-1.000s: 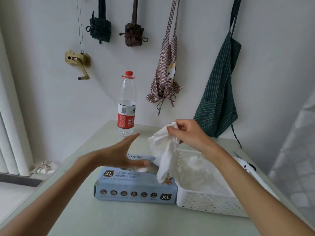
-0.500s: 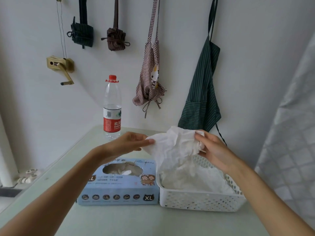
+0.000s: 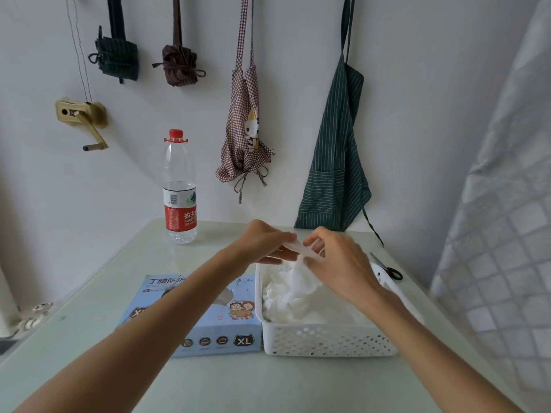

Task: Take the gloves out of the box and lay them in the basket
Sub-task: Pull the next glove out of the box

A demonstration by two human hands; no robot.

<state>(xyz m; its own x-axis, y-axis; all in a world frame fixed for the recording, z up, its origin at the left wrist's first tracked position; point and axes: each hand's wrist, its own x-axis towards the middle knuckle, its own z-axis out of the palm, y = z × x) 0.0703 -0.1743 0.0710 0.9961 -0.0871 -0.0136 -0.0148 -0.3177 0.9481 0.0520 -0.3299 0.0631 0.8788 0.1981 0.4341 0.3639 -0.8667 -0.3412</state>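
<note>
The table (image 3: 89, 338) is pale green and glossy, pushed against a white wall (image 3: 298, 99) hung with aprons (image 3: 335, 162) and tied bundles; a quilted curtain (image 3: 501, 234) falls on the right. On it the basket (image 3: 328, 341) stands touching the blue box (image 3: 208, 332), a bottle (image 3: 179, 192) further back, scissors (image 3: 390, 271) behind the basket. The step in hand looks like laying down: the left hand (image 3: 262, 244) and right hand (image 3: 337, 263) both pinch one white glove (image 3: 298, 263) above the basket's far end, its tail hanging onto the gloves (image 3: 304, 302) already piled inside. The next move seems to call for lowering it, letting go, then reaching back to the box.
</note>
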